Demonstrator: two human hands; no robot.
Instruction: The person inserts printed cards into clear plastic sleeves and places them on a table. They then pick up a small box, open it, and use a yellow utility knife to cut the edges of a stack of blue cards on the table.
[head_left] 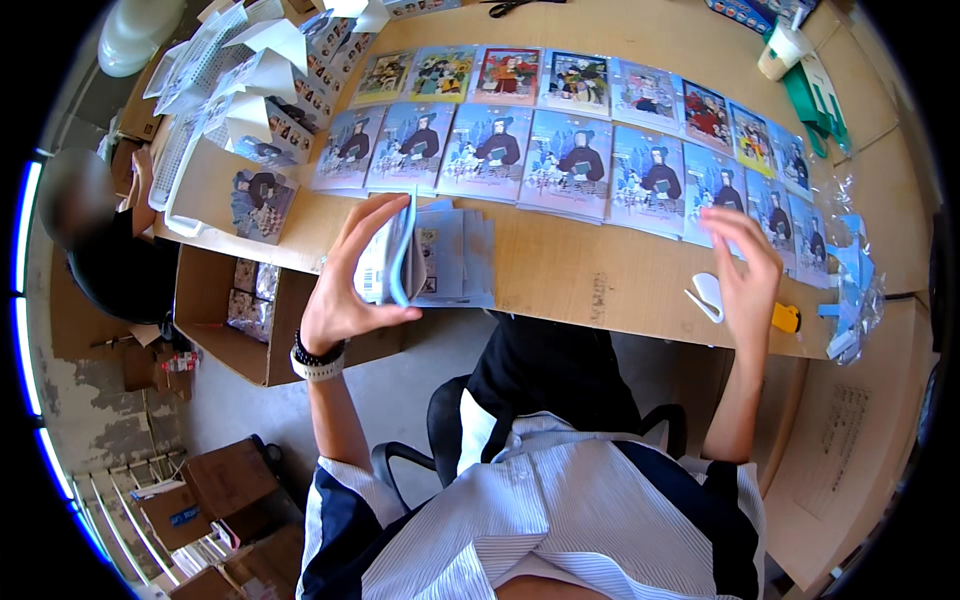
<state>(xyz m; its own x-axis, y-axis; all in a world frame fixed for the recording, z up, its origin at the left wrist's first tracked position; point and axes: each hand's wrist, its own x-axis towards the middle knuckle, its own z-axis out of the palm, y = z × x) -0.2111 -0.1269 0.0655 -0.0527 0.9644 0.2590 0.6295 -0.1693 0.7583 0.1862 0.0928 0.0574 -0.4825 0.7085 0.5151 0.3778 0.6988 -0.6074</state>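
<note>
Left hand grips a bowed bundle of pale-blue packets at the left end of a flat pile, right hand loosely open, apparently empty, near the laid-out booklets; lighter, even pressure would probably prevent creasing.

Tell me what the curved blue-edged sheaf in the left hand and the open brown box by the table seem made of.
Curved blue-edged sheaf: flexible paper or thin plastic, judging by its smooth bend; perhaps glossy.
Open brown box: probably matte cardboard, given its dull walls.
</note>
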